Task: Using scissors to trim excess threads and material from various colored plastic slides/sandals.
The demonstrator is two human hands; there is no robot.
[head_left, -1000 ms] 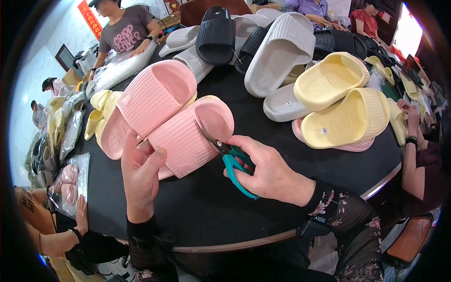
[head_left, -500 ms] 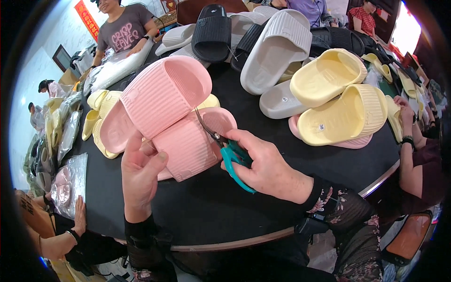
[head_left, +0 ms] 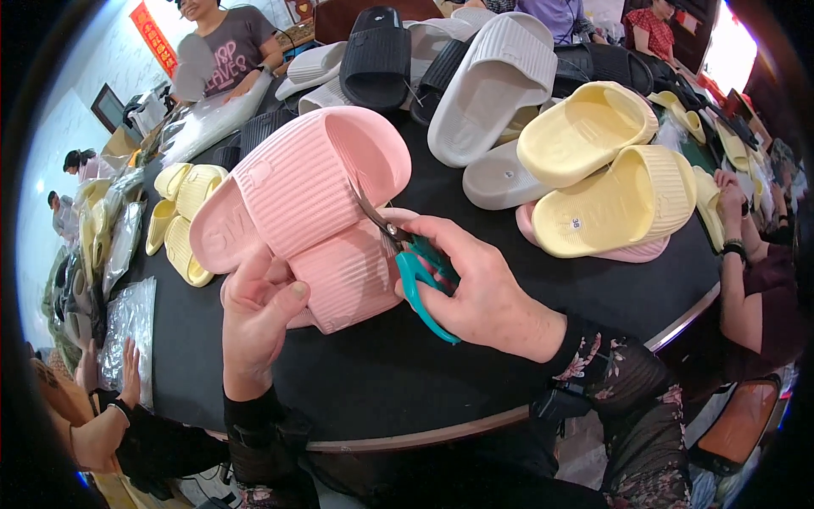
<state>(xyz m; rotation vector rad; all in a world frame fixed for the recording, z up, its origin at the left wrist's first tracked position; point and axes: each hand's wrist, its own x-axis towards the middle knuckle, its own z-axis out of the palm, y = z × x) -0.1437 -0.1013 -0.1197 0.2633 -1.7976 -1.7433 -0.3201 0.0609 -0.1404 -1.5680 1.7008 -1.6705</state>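
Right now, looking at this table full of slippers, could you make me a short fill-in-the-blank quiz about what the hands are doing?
1. The right hand holds scissors with handles coloured ____.
2. The left hand grips a pair of slippers coloured ____.
3. The table top is coloured ____.
4. The two slippers right of the scissors, stacked on another pink one, are coloured ____.

Missing words: teal; pink; black; yellow
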